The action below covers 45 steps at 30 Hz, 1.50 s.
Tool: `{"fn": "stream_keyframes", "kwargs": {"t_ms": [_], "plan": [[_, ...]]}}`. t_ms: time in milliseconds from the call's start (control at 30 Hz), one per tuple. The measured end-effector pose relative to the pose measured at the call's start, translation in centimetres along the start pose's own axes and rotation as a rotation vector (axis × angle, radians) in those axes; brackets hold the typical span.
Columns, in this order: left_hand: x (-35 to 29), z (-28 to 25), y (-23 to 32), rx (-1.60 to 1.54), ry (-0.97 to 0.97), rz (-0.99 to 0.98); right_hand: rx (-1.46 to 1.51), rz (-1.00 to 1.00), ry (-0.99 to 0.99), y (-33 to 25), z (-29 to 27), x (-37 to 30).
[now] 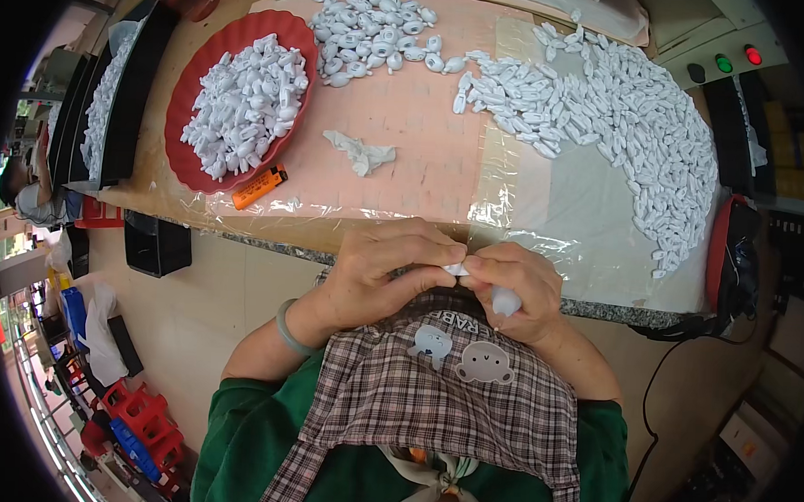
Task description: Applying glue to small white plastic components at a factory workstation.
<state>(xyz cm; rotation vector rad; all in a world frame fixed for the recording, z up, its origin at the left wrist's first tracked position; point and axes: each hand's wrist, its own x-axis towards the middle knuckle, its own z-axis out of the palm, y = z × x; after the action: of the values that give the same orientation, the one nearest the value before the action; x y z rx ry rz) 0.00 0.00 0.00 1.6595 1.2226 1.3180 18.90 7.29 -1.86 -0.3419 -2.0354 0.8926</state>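
red tray [186, 107]: 1 | orange lighter [260, 187]: 1 | crumpled tissue [361, 151]: 1 | white plastic pieces [606, 107]: too many to count

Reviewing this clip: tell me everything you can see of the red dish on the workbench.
The red dish is a shallow, roughly oval tray with a fluted rim, plastic by its look. It lies flat at the left of the table, on the clear film that covers the top. A heap of small white plastic parts fills it. An orange lighter lies just off its near edge. Neither hand touches it.
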Motion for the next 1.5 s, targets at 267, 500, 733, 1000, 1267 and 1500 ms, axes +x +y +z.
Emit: {"fn": "stream_keyframes", "kwargs": {"t_ms": [267,500,733,1000,1267,1500], "plan": [[0.1,-0.1,-0.1,0.002,-0.005,0.015,0.005,-0.013,0.003,0.1,0.0,0.1],[-0.1,-0.1,-0.4,-0.074,-0.023,-0.018,0.001,-0.023,-0.006,0.0,0.0,0.3],[-0.3,-0.2,-0.9,-0.354,-0.001,-0.194,-0.011,0.014,0.019,0.3,0.2,1.0],[0.0,-1.0,-1.3,-0.409,0.039,-0.169,0.088,0.205,0.009,0.3,0.0,0.9],[0.9,-8.6,-0.7,0.451,0.496,-0.084,-0.016,0.231,-0.017,1.0,-1.2,0.1],[3.5,-12.9,-1.0,1.133,0.56,0.063,-0.041,0.231,-0.024,1.3,-1.2,0.2]]}}
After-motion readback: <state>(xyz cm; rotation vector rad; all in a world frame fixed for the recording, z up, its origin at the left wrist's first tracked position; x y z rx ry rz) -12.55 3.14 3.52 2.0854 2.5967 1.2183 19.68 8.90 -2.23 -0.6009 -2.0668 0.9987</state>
